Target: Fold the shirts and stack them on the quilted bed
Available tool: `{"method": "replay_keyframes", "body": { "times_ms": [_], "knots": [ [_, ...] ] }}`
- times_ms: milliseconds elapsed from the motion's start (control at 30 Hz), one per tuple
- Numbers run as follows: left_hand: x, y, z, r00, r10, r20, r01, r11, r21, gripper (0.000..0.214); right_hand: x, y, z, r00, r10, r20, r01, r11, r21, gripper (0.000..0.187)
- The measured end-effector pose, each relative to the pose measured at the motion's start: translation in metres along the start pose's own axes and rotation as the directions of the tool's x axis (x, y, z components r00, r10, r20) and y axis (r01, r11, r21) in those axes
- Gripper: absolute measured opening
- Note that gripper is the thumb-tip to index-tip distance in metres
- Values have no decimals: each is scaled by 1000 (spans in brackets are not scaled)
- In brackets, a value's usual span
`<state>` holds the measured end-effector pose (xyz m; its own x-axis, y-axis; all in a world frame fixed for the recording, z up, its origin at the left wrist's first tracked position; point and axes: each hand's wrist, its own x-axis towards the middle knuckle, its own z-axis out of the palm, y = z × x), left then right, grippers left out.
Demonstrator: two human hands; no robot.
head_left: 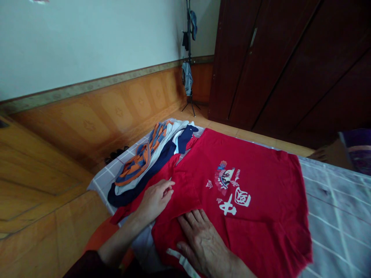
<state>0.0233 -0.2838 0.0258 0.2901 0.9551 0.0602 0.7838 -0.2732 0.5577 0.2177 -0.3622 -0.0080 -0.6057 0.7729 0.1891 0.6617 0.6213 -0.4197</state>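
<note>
A red T-shirt (pixel 261 166) lies spread on the bed, with white characters and a colourful mask print on its front. My left hand (pixel 156 197) is at the shirt's left part, by the sleeve, its fingers curled in and closed on the red cloth; the exact grip is partly hidden. Flat on the shirt just below the sleeve rests my right hand (pixel 203 237), fingers stretched out and the fingertips against the sleeve's edge. A pale strip (pixel 182 262) of cloth or tape shows beside my right thumb.
Left of the shirt lies a pile of clothes, including an orange and blue striped garment (pixel 139 162) and a navy one (pixel 156 170). The bed has a grey checked sheet (pixel 339 216). Behind stand a coat rack (pixel 189 46) and a dark wardrobe (pixel 266 65). Shoes (pixel 116 153) sit beyond the bed.
</note>
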Motion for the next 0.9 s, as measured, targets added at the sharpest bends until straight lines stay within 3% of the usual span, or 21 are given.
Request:
{"method": "replay_keyframes", "body": {
  "times_ms": [233, 400, 533, 700, 900],
  "knots": [
    [10, -15, 4, 988, 139, -67, -131, 985, 111, 28, -1, 7, 11, 947, 159, -277, -187, 979, -76, 59],
    [41, -20, 9, 956, 293, -12, -287, 943, 167, 32, 1, 12, 12, 929, 126, -349, -199, 963, -183, 46],
    [54, -29, 14, 950, 312, -16, -306, 938, 165, 31, 1, 13, 13, 884, 82, -461, -218, 944, -249, 40],
    [55, -36, 23, 958, 269, -96, -256, 958, 132, 26, 0, 17, 19, 902, 111, -416, -252, 920, -301, 33],
    [61, -37, 24, 962, 230, -146, -218, 972, 92, 18, -3, 18, 24, 947, 75, -313, -169, 943, -285, 33]
  ]
}}
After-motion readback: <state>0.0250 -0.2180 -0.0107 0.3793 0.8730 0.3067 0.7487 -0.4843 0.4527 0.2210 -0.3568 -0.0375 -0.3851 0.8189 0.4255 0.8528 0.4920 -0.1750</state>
